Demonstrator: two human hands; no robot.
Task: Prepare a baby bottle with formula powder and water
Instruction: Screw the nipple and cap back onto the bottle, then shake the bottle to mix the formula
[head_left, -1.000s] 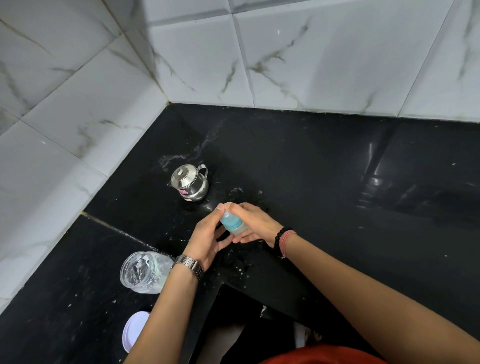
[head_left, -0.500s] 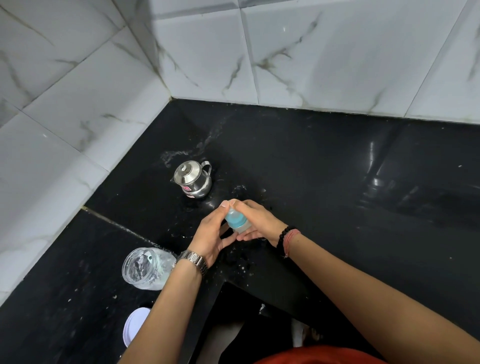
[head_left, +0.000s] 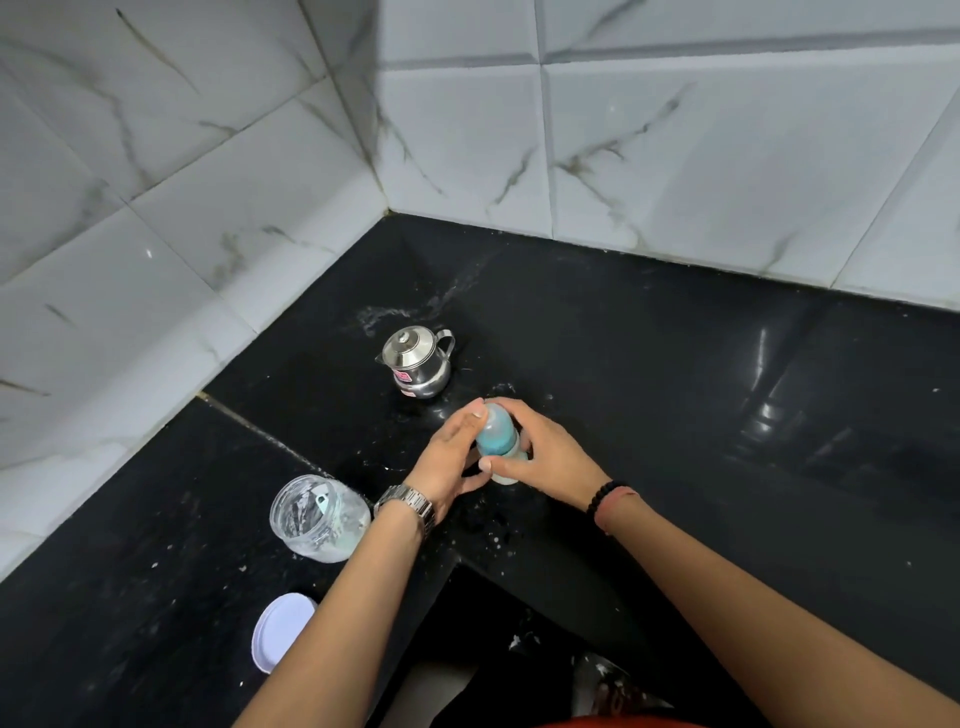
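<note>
A baby bottle (head_left: 497, 435) with a clear cap and a blue collar stands on the black counter (head_left: 675, 395) between both hands. My left hand (head_left: 451, 457) wraps around its left side, thumb low near the collar and fingertips up at the cap. My right hand (head_left: 540, 451) curls around the bottle's right side and lower body. The open clear jar (head_left: 318, 514) of formula powder, with a scoop inside, stands to the left by my left wrist. A small lidded steel pot (head_left: 418, 359) stands behind the bottle.
The jar's white lid (head_left: 283, 631) lies flat near the counter's front edge at lower left. White marble-tiled walls (head_left: 675, 171) meet in a corner behind the counter. White powder specks dot the surface near the hands.
Both hands stay on the bottle with only small shifts of the fingers around the cap and collar. The camera has tilted, so everything sits a little lower in view.
</note>
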